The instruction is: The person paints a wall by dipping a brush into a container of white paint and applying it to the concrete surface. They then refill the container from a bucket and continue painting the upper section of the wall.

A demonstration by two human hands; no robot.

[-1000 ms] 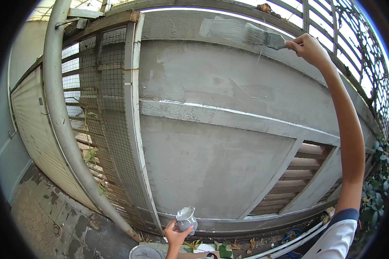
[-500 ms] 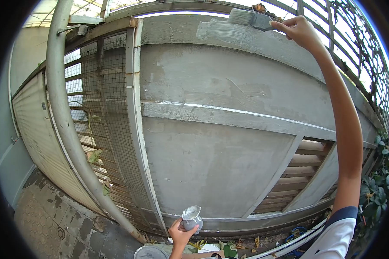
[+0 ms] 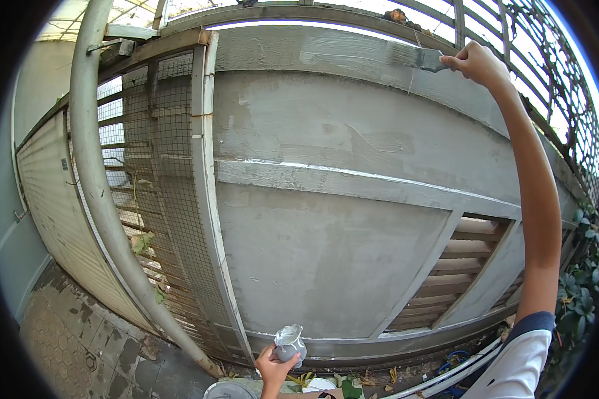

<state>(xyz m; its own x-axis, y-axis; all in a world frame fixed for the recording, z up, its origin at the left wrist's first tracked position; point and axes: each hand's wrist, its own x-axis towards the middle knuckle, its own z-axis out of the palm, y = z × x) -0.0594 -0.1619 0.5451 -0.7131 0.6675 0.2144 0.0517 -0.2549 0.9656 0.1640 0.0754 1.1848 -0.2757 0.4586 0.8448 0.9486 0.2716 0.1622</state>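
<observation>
High on the right, my right hand [image 3: 476, 64] grips the handle of a wide paintbrush [image 3: 427, 60]. Its bristles lie against the top rail [image 3: 353, 52] of the grey wooden wall, where wet-looking grey streaks show. Low in the view, my left hand [image 3: 274, 366] is wrapped round a small grey cup [image 3: 290, 351] of paint. Paint coats the cup's rim and runs down its side. Below the rail, the grey panel [image 3: 353, 120] carries some drips and smears.
A pale metal pole [image 3: 90, 153] and wire mesh [image 3: 180, 173] stand at the left. Slatted openings [image 3: 466, 266] break the wall at the lower right. By my feet are a round lid [image 3: 229, 390], white pipes [image 3: 452, 374] and dry leaves. Green plants [image 3: 576, 299] grow at the right.
My right hand has moved right and slightly down with the paintbrush, which now lies further right on the top rail. My left hand with the cup has shifted slightly left and down.
</observation>
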